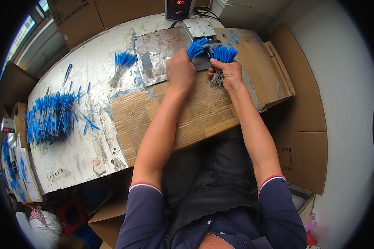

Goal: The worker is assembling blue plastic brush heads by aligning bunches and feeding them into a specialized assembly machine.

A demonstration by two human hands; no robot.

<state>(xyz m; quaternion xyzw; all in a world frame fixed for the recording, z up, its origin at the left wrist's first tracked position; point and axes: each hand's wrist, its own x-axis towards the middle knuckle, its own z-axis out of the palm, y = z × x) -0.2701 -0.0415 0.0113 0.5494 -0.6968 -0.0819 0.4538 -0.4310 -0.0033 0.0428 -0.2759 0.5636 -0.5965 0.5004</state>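
Note:
My left hand (181, 69) is closed on a bundle of blue-tipped wires (197, 47); their blue ends fan out above the fist toward the small machine. To its right, my right hand (228, 72) grips a second bundle (223, 53), thumb across the front, with thin grey wire ends hanging below the fingers. Both hands are just in front of a metal block (198, 29) at the back of the bench. Left of them, a smaller bunch of the same wires (123, 62) lies on the table.
A large heap of blue-tipped wires (51, 116) covers the left of the white table (83, 159), with loose pieces beside it. A pen (67, 74) lies farther back. Cardboard (154, 114) covers the front edge, under a metal plate (160, 50). Behind stands a box with a red display (179, 10).

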